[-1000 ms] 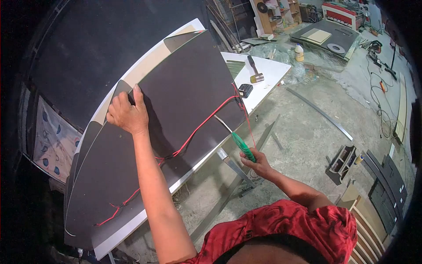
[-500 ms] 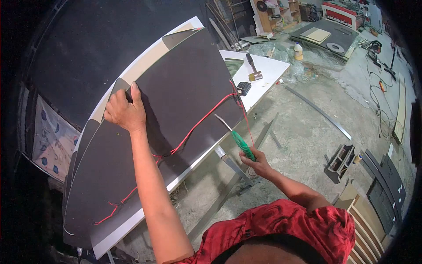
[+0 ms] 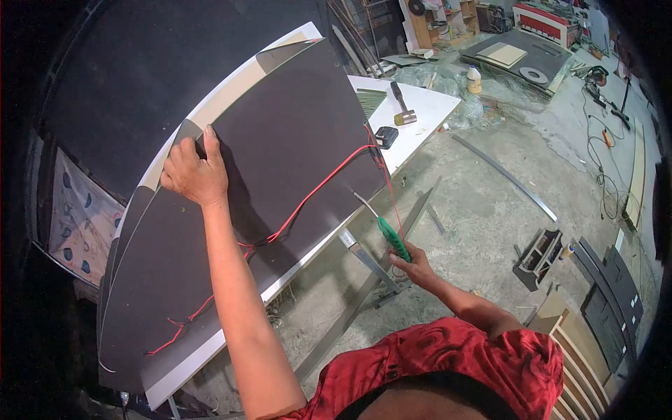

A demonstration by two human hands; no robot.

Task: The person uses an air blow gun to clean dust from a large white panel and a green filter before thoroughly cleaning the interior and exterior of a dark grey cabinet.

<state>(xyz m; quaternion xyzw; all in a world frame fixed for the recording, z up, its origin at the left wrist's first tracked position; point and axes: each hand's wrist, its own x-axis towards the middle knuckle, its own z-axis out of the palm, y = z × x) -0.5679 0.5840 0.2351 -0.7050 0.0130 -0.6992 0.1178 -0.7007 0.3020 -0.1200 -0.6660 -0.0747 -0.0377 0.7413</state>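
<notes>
My left hand (image 3: 196, 166) is closed over the upper curved edge of a large dark curved panel (image 3: 294, 115), thumb on its near face and fingers over the rim. My right hand (image 3: 413, 264) grips a green-handled tool (image 3: 393, 238) with a thin, slightly bent metal tip. That tip points up and left, in front of the panel's lower right part. A faint whitish haze shows near it. Red wire (image 3: 323, 190) runs across the panel, and a thin red strand hangs down toward my right hand. The panel stands on a white board (image 3: 189, 367).
On the board's far end lie a mallet (image 3: 404, 112) and a black battery-like block (image 3: 386, 137). A metal strip (image 3: 504, 175) and a dark tool tray (image 3: 537, 259) are on the concrete floor. Dark panels (image 3: 612, 308) lie at right. A bottle (image 3: 474, 80) stands farther back.
My right hand and the green-handled tool have moved slightly right and down, so the tip sits lower. My left hand keeps its hold on the panel edge.
</notes>
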